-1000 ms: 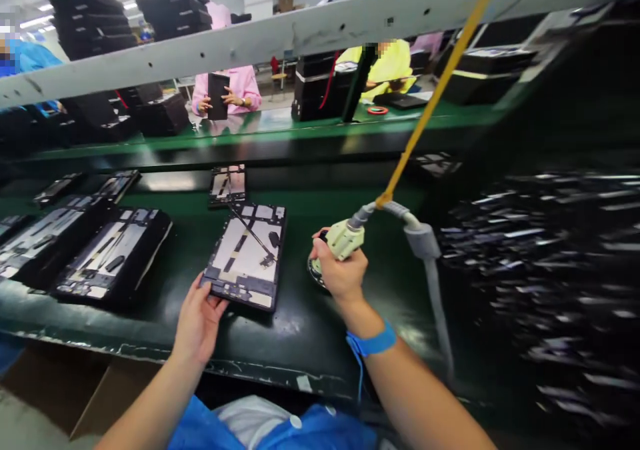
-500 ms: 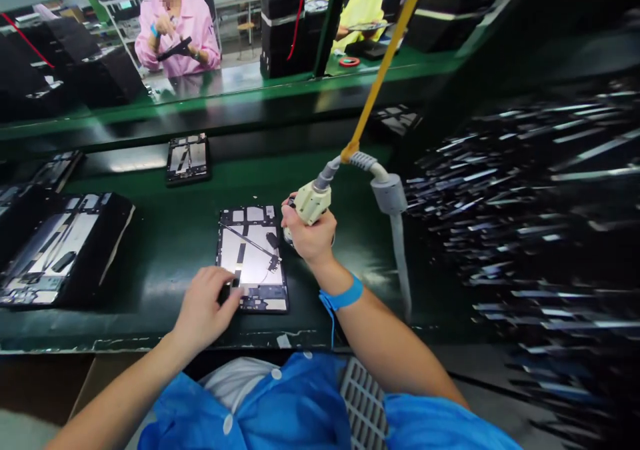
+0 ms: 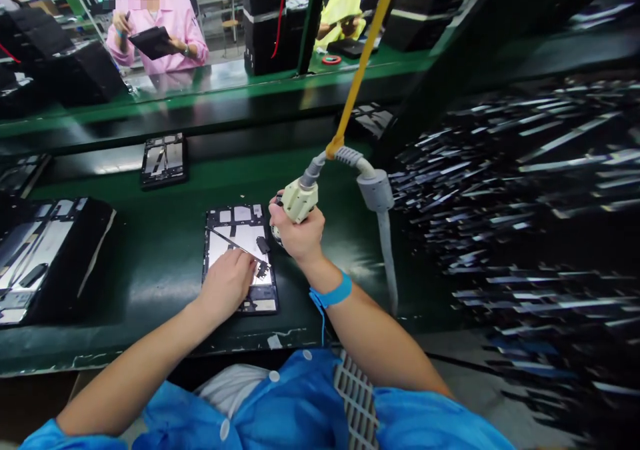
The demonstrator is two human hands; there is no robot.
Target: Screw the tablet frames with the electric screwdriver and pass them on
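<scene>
Both your hands were busy: your left hand [image 3: 227,280] pressed flat, fingers spread, on the open black tablet chassis [image 3: 240,257] lying on the green desk [image 3: 150,263], while your right hand [image 3: 297,233] gripped the cream electric screwdriver [image 3: 299,200] at the chassis's right edge.

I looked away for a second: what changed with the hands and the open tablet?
The left hand let go of the open tablet's near edge once it lay flat on the belt, then moved up to press on its middle. The right hand came in beside the tablet's right edge, still gripping the hanging screwdriver.
</scene>
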